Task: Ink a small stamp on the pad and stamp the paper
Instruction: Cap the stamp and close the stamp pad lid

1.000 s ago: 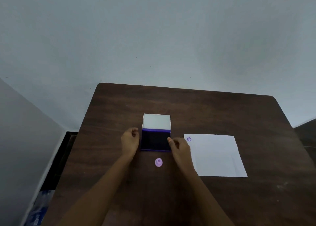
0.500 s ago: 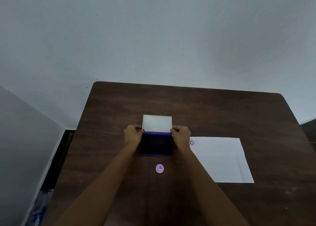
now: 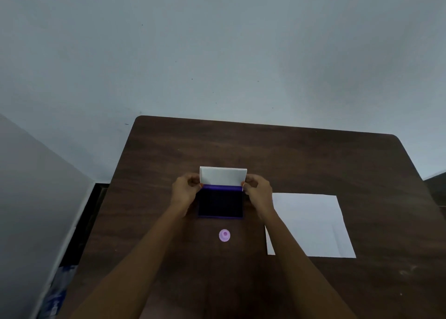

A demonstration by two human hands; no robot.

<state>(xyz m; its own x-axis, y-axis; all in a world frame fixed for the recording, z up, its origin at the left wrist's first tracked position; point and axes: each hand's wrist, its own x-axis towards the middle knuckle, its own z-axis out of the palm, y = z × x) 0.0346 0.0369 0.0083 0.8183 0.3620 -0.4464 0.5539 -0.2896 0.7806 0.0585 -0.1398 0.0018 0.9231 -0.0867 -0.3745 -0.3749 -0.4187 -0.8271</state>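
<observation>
Lying on the brown table [image 3: 313, 159] just nearer than both grips, the small pink stamp [image 3: 224, 235] is sitting untouched. Beyond it, the left hand [image 3: 184, 192] and right hand [image 3: 258, 191] are pinching the side edges of the white lid [image 3: 223, 175], which is tilting up over the dark purple ink pad [image 3: 220, 204] between them, while the paper [image 3: 311, 224] is lying flat to the right of the right hand.

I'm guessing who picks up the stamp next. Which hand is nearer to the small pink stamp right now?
Roughly equal. Left hand grips the ink pad's white lid at its left edge, right hand at its right edge; the stamp lies nearer the person, between the forearms.
</observation>
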